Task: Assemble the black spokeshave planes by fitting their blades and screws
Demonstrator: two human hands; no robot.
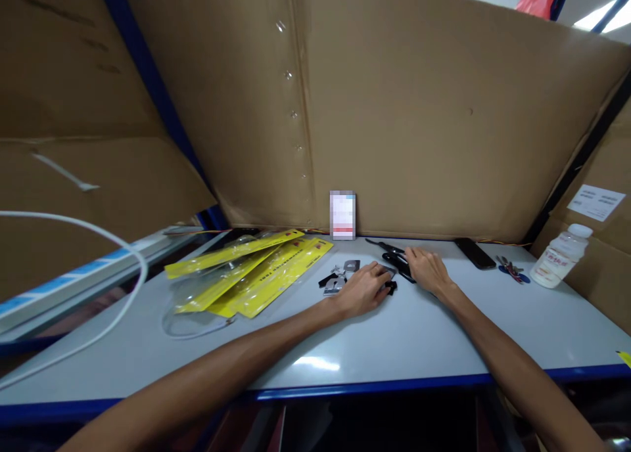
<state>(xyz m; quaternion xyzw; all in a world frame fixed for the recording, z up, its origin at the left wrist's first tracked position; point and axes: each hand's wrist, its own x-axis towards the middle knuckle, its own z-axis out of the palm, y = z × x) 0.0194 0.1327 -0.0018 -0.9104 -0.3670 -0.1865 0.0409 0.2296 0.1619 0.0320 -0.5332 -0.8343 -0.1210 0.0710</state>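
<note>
My left hand [363,289] rests low over the tabletop with its fingers bent around something dark and small that they largely hide. Beside it lie several small grey and black pieces, one a grey card [351,266]. To the right, my right hand [428,268] is closed at the edge of a group of black tools with long, slim ends [394,261]. Its fingers cover part of them, and their exact kind does not show. Both hands are close together near the middle of the table.
Yellow-headed clear plastic packages [280,278] lie fanned out at left, near a white cable [140,288]. A lit phone [342,215] stands against the cardboard wall [394,110]. A dark phone [474,253], keys [513,270] and a white bottle [559,258] are at right.
</note>
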